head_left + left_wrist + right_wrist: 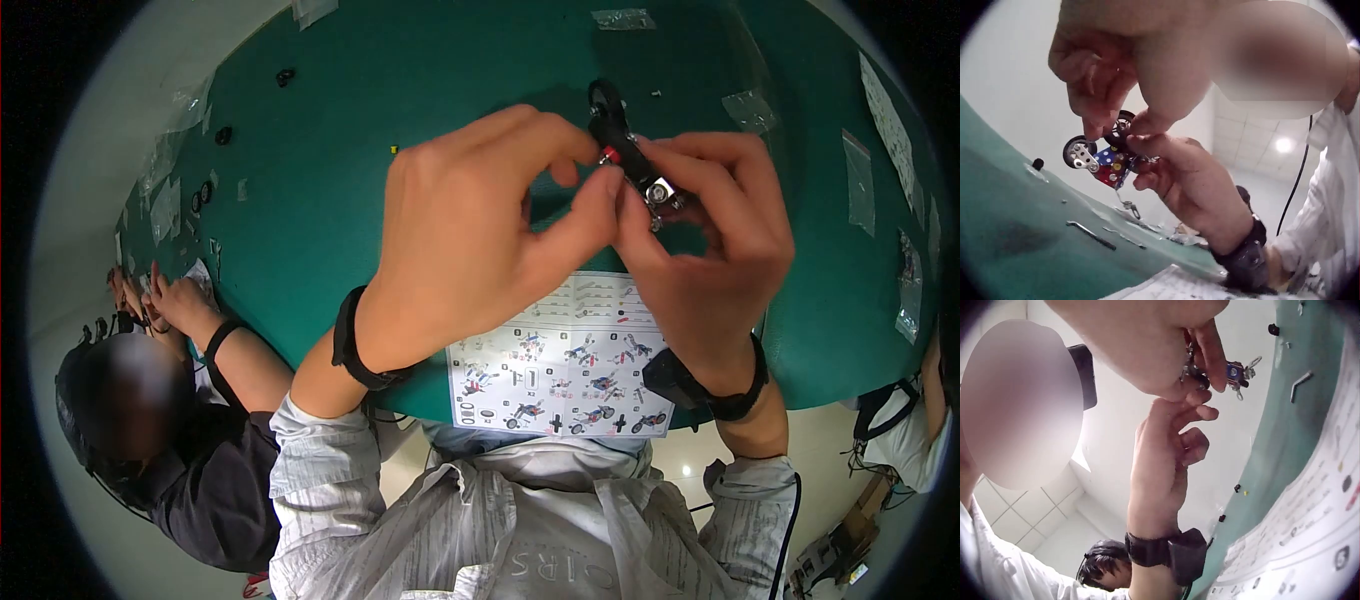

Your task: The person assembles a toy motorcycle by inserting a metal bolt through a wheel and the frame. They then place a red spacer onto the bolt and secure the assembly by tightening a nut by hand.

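Observation:
A small model motorcycle (608, 128) is held up above the green table between both hands. It has black wheels, and blue and red plates with bolts show on the model (1109, 164) in the left wrist view. My right hand (725, 205) grips its body from the right, fingers and thumb curled round it. From the other side my left hand (455, 220) pinches it with thumb and forefinger, beside a small red part (610, 155). Close to the left fingertips in the left wrist view is a spoked wheel (1122, 125). The fingers hide much of the model's middle.
A printed instruction sheet (560, 370) lies at the table's near edge. An L-shaped hex key (1091, 235) rests on the green table (450, 60). Plastic bags (858, 185) and small black parts (223, 135) are scattered around. Another person (180, 430) sits at the left.

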